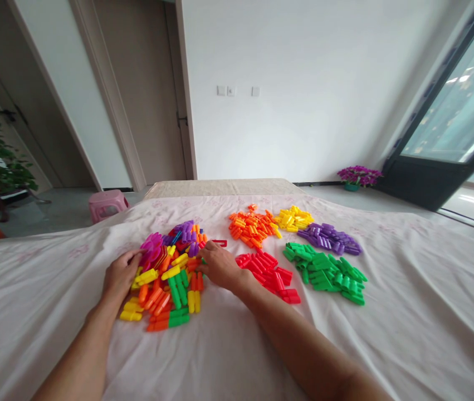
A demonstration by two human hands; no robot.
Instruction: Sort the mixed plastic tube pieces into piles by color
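A mixed pile of plastic building pieces [174, 281] in orange, yellow, green, purple and other colours lies on the cloth before me. My left hand [120, 274] is at the pile's left edge, its fingertips closed on the rim of magenta plastic pieces [152, 248] on top. On the pile's right side, my right hand [222, 266] reaches in with fingers curled down; whatever they grip is hidden. A red frame-like piece [220, 243] lies just beyond its knuckles.
Right of the pile are single-colour heaps: red pieces [272, 275], orange pieces [252, 227], yellow pieces [295, 219], purple pieces [331, 238] and green pieces [328, 271]. A pale cloth [420, 312] covers the surface. A pink stool [108, 205] stands beyond the left edge.
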